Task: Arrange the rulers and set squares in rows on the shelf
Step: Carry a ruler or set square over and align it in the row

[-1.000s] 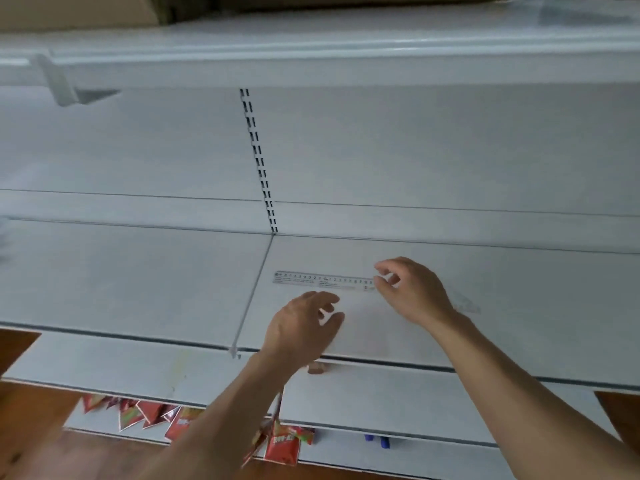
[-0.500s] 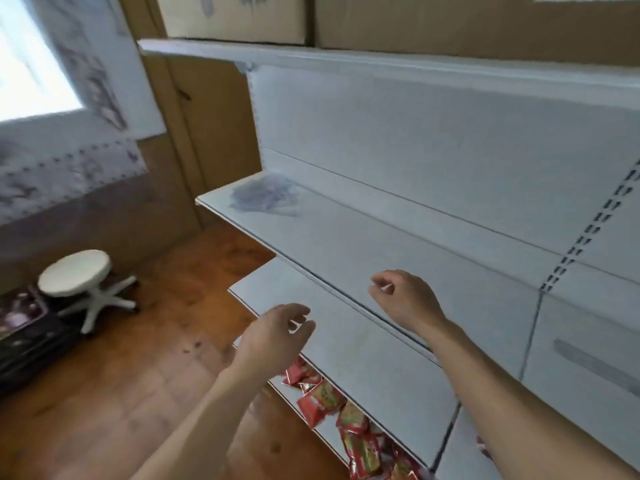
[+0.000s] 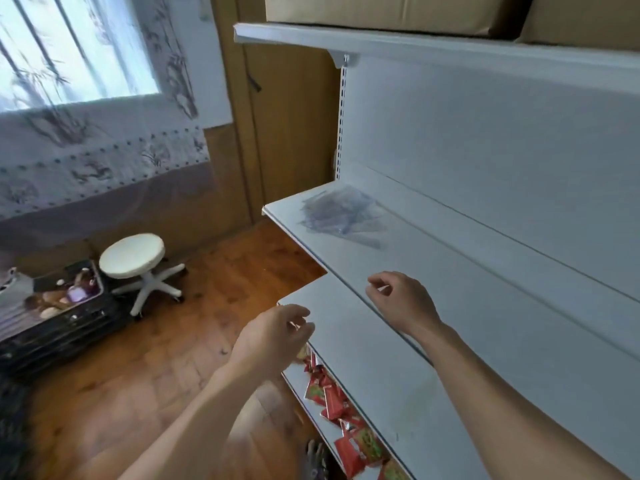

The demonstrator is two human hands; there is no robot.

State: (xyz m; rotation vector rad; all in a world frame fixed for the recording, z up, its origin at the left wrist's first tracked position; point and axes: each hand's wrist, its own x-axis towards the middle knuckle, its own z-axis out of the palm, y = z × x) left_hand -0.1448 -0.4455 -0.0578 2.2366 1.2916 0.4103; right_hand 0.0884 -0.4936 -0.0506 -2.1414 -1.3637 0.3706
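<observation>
1. The heap of clear rulers and set squares point(image 3: 341, 216) lies at the left end of the shelf point(image 3: 467, 278).
2. Your left hand point(image 3: 273, 336) and right hand point(image 3: 403, 301) hover near the front edge, loosely curled, holding nothing.
3. A second ago your hands were at one ruler laid flat; you have since turned left, so it is out of view.
4. Judgement: that ruler is placed and the next pick is due.

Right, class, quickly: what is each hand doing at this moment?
Left hand: open, fingers loosely curled, holding nothing.
Right hand: open, fingers loosely curled, nothing visible in it.
</observation>
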